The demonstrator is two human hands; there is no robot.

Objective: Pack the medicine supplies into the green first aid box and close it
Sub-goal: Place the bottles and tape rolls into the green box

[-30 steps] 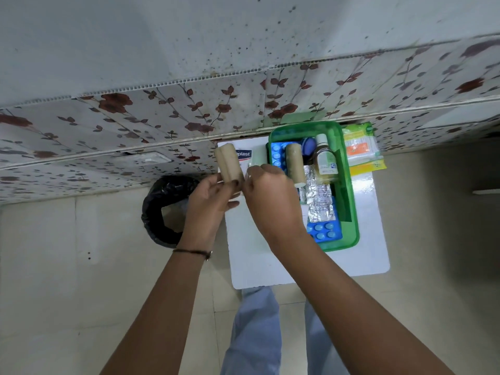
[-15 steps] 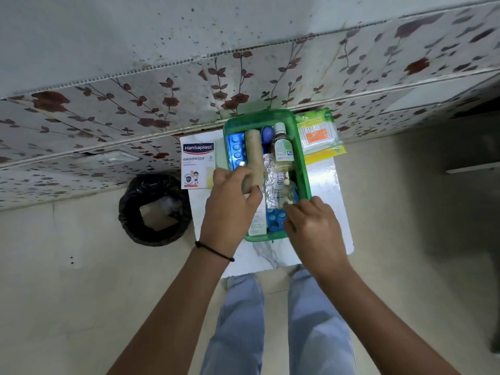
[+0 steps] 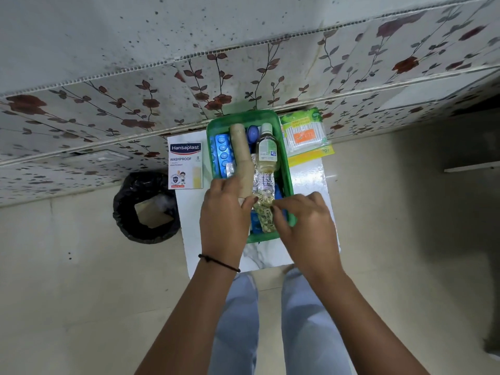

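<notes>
The green first aid box [image 3: 287,169] sits open on a small white table [image 3: 311,180]. Inside lie blue blister packs [image 3: 223,152], a beige bandage roll [image 3: 239,143], a blue cap [image 3: 253,132], a clear bottle [image 3: 266,152] and a foil pill strip [image 3: 263,182]. My left hand [image 3: 224,220] grips the near end of a second beige roll [image 3: 246,182] lying in the box. My right hand [image 3: 305,226] pinches the near end of the foil strip. A Hansaplast plaster box [image 3: 185,165] lies left of the green box. A cotton bud pack [image 3: 305,135] lies to its right.
A black-lined bin [image 3: 147,207] stands on the floor left of the table. A flower-patterned wall [image 3: 243,63] rises right behind the table. My legs in light jeans [image 3: 238,320] are below the table's near edge.
My left hand has carried the beige roll from over the plaster box rightward into the green box. My right hand has moved onto the foil strip. The camera view shifted.
</notes>
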